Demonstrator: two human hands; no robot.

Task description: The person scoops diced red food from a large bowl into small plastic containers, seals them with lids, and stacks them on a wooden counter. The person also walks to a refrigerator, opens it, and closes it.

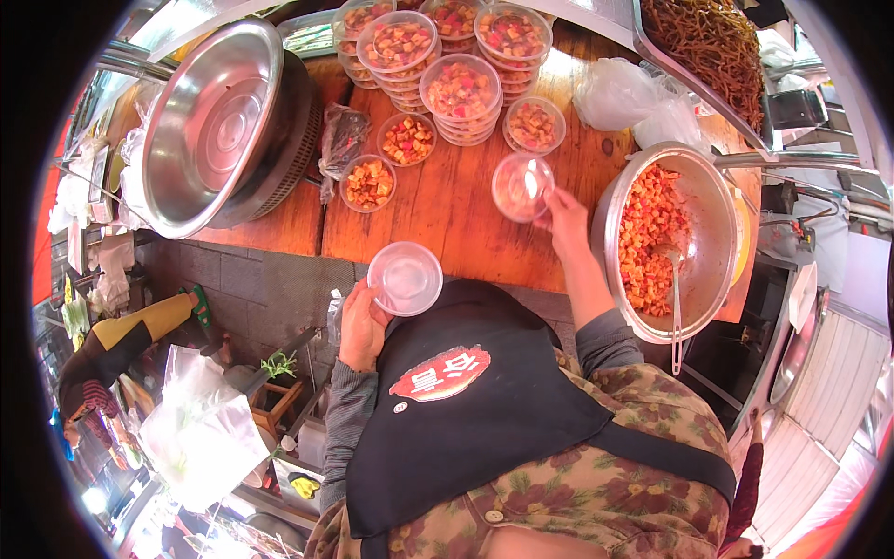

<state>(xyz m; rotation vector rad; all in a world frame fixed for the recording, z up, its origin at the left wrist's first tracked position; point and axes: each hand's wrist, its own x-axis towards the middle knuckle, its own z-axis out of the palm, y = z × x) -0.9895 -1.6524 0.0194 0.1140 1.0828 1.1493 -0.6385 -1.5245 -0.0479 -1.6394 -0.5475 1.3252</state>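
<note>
My left hand (pixel 363 325) grips the rim of a round translucent plastic tub (pixel 405 278), held in front of the apron with nothing in it. My right hand (pixel 567 220) pinches the edge of a round clear plastic piece (pixel 520 187) over the table. Glare covers that piece, and I cannot tell whether it is a lid or a tub. Two uncovered tubs of diced food, a nearer tub (pixel 368 183) and a farther tub (pixel 407 140), stand to the left. Right of my right hand, a large metal bowl (pixel 610 237) holds red-coated diced food (pixel 646 244) and a slotted metal spoon (pixel 675 307).
Stacked filled tubs (pixel 461 91) line the back of the wooden table (pixel 447 209). A large steel basin (pixel 216 133) leans at left, beside a dark plastic bundle (pixel 346 136). White plastic bags (pixel 618 94) and a tray of brown strands (pixel 705 56) are at right. Another person (pixel 119 349) is at far left.
</note>
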